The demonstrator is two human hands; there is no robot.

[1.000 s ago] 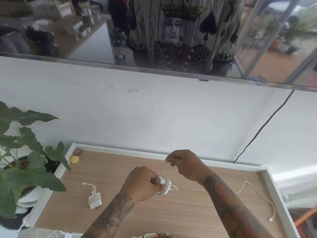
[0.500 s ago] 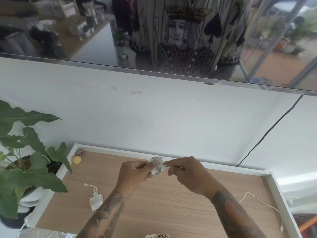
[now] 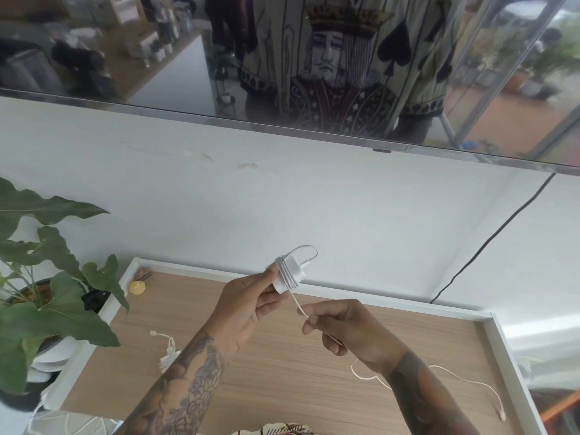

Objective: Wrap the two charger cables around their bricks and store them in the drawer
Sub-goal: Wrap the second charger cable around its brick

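Observation:
My left hand holds a white charger brick up above the wooden drawer floor, with several turns of white cable wound around it. My right hand pinches that cable just below the brick. The loose rest of the cable trails right across the drawer to its plug end. A second charger, wrapped in its own cable, lies on the drawer floor at the left, partly hidden behind my left forearm.
The drawer has a white rim. A small yellow object sits in its back left corner. A leafy potted plant stands left of the drawer. A black cord runs down the white wall below a mirror.
The brick has risen and more cable is wound on it. My right hand has dropped from beside the brick to below it, drawing the cable taut.

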